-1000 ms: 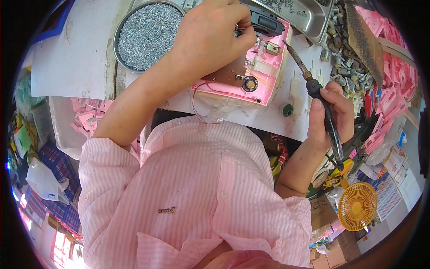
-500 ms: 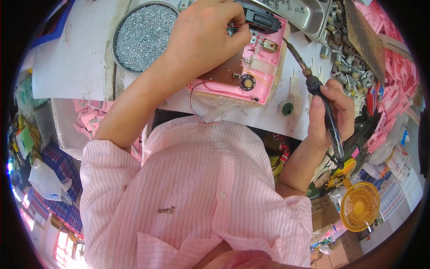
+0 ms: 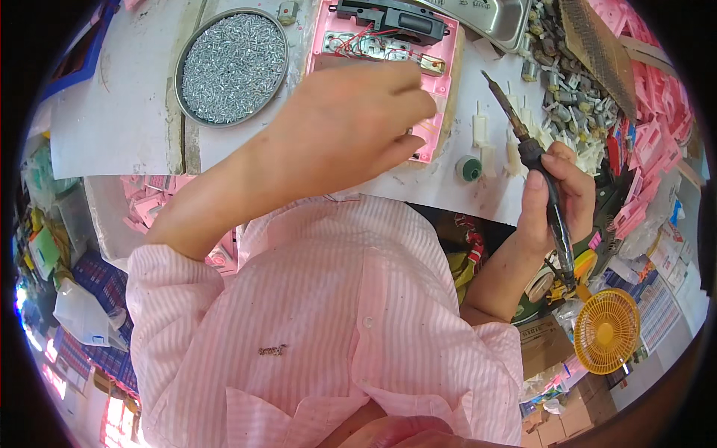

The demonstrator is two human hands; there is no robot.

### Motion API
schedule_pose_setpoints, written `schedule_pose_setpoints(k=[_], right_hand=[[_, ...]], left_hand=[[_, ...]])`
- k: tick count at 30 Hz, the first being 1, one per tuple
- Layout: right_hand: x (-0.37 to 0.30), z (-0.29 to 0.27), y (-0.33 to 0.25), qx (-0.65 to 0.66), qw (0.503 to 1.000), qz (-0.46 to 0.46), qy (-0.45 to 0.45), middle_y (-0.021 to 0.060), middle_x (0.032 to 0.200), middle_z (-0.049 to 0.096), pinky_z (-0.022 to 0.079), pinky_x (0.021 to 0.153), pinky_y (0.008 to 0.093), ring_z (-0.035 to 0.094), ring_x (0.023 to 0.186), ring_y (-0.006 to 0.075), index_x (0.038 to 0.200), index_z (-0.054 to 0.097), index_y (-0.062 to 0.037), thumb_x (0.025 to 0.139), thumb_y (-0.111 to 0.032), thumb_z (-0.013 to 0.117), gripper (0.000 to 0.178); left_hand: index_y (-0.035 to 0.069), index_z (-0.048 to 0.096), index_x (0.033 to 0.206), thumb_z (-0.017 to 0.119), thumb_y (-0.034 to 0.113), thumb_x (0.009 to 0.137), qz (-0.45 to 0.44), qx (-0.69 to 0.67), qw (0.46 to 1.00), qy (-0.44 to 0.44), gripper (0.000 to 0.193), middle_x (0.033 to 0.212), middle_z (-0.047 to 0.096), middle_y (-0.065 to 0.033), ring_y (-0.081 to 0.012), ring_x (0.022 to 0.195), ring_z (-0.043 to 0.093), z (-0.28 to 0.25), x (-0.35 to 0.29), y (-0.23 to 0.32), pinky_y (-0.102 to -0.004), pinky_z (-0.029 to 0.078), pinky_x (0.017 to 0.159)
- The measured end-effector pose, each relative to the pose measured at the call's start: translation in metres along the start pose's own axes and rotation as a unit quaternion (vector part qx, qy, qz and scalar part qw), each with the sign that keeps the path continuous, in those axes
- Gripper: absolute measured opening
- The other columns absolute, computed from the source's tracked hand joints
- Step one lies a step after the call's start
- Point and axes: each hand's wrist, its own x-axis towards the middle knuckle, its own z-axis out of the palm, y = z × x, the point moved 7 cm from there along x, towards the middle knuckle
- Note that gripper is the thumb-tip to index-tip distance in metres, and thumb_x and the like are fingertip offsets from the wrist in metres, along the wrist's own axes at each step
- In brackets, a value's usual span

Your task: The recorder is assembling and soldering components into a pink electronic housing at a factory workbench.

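Observation:
My right hand is closed around the dark handle of a soldering iron. Its metal tip points up and left, beside the pink plastic casing and apart from it. Over the casing's lower part hangs my left hand, fingers curled in; whatever lies between them cannot be made out. A black plastic unit sits at the casing's far end. Below it are red wires on metal contacts and a small metal motor. My left hand covers most of the lower casing.
A round metal dish of small silvery pins stands left of the casing. To the right lie a green spool, white plastic parts, and a heap of small motors. A metal tray stands behind; pink casings pile up far right.
My left hand has moved down from the casing's wired contacts to its lower part, uncovering the red wires and covering the round speaker. The soldering iron stays in my right hand, nearly unmoved.

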Motion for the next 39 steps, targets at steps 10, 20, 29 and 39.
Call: schedule_pose_setpoints(k=[10,20,29,39], right_hand=[[-0.014,-0.017,-0.003,-0.009,1.000,0.014,0.004,0.0127,0.083,0.064,0.044,0.076,0.0386,0.053,0.072,0.0219,0.098,0.064,0.0061,0.075,0.000,0.075,0.026],[-0.011,0.000,-0.010,0.050,0.996,-0.005,-0.069,0.0079,0.070,0.061,0.044,0.067,0.0369,0.046,0.055,0.0187,0.092,0.064,0.0039,0.075,-0.001,0.073,0.020],[-0.020,0.023,0.001,0.117,0.986,0.061,-0.103,0.0065,0.068,0.062,0.041,0.062,0.0330,0.043,0.052,0.0151,0.084,0.066,0.0041,0.071,-0.002,0.073,0.016],[-0.018,0.029,0.004,0.115,0.986,0.056,-0.107,0.0045,0.067,0.062,0.040,0.061,0.0315,0.040,0.049,0.0131,0.084,0.067,0.0033,0.070,-0.002,0.073,0.016]], left_hand=[[0.003,0.065,0.089,0.069,0.006,0.083,0.001,-0.055,0.998,-0.040,0.008,0.083,0.060,-0.0069,-0.0220,0.074,0.063,0.021,0.011,-0.012,-0.0334,0.051,0.065],[0.002,0.067,0.096,0.068,0.002,0.086,0.031,-0.114,0.992,-0.041,0.011,0.086,0.064,-0.0083,-0.0233,0.076,0.063,0.015,0.009,-0.026,-0.0325,0.051,0.068],[0.004,0.061,0.094,0.065,0.007,0.086,0.041,0.031,0.994,-0.097,0.009,0.091,0.055,-0.0087,-0.0302,0.080,0.061,0.023,0.008,-0.015,-0.0394,0.050,0.068],[0.004,0.062,0.094,0.065,0.008,0.087,0.033,0.016,0.995,-0.089,0.009,0.091,0.055,-0.0085,-0.0297,0.082,0.061,0.019,0.007,-0.018,-0.0391,0.051,0.068]])
